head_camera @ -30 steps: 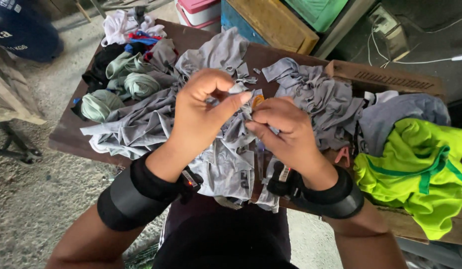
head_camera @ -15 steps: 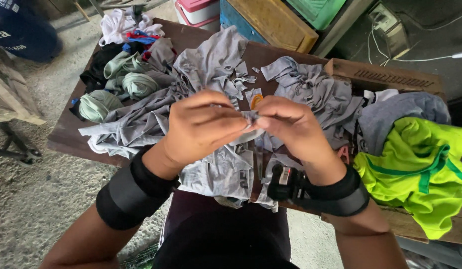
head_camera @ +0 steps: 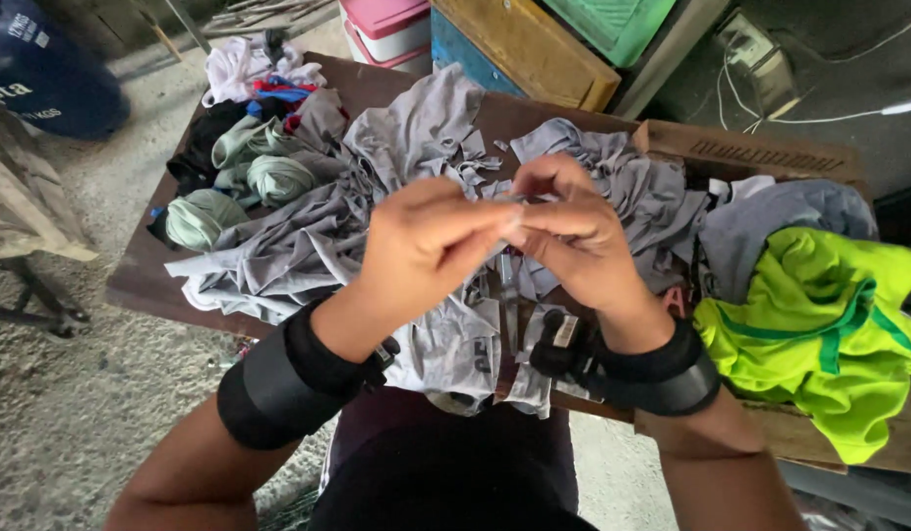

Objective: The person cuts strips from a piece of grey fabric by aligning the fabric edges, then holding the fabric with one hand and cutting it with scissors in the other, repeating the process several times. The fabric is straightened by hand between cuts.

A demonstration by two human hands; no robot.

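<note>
Head view, the only view. Both hands are being held together at frame centre, above a heap of grey cloth scraps (head_camera: 308,246) that is lying on a dark brown bench (head_camera: 141,275). The left hand (head_camera: 416,246) is being brought in from centre-left, its fingers (head_camera: 475,221) pressed together and pinching a small grey scrap (head_camera: 509,205) against the thumb. The right hand (head_camera: 578,246) is being held just beside it, fingers (head_camera: 539,177) curled and pinching the same scrap from the other side; fingertips of both hands are touching or nearly so. The scrap is mostly hidden between the fingertips, so its shape cannot be told. Black wrist bands (head_camera: 278,383) are being worn on both forearms.

Rolled pale green cloths (head_camera: 278,177) are lying at the upper left of the frame, a white-and-red garment (head_camera: 244,69) above them. A bright green garment (head_camera: 819,324) is lying at the right edge, a grey-blue one (head_camera: 780,216) just above it. Pink, blue, yellow and green crates (head_camera: 514,39) are standing along the top of the frame.

Judgement on doing the step well: the scrap is best being gripped close to its edge by both pinches, with the hands kept near each other and raised clear of the heap, so that loose pieces underneath are not being snagged.
</note>
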